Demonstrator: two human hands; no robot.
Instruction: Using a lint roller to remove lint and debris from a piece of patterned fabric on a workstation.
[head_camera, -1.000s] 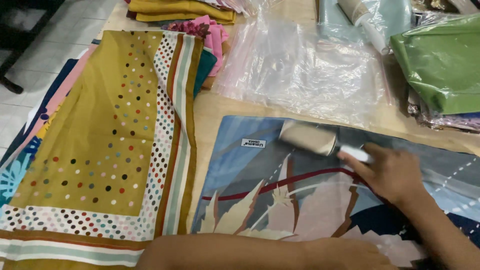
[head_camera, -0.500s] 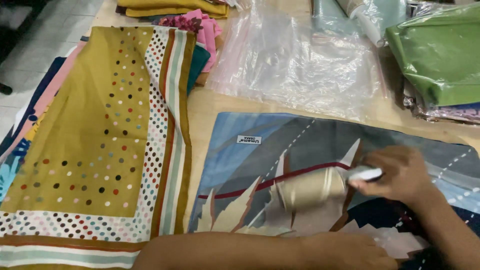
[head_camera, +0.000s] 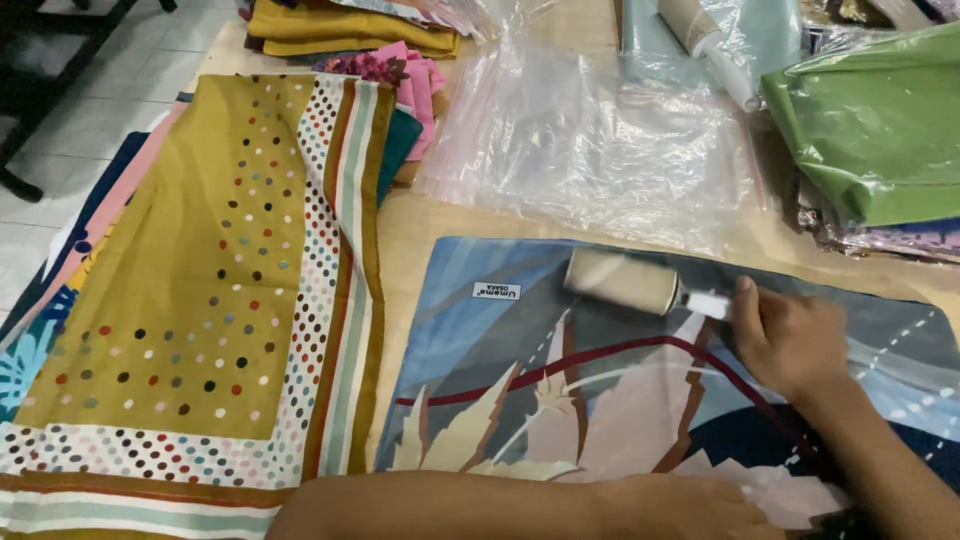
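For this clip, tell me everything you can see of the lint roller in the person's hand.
The lint roller has a beige cylindrical head, seemingly sticky paper, on a white handle. It lies nearly level, head pointing left, resting on the upper part of a folded blue-grey printed scarf, just right of the scarf's small white label. The right hand grips the handle, hiding most of it. The left hand presses the scarf's near edge and does not touch the roller.

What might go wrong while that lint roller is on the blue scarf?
The sticky lint roller could drag and wrinkle the blue scarf if the left hand pressing its near edge slips. The right hand grips only the short white handle, so the roller might tilt. It could also catch the small sewn label.
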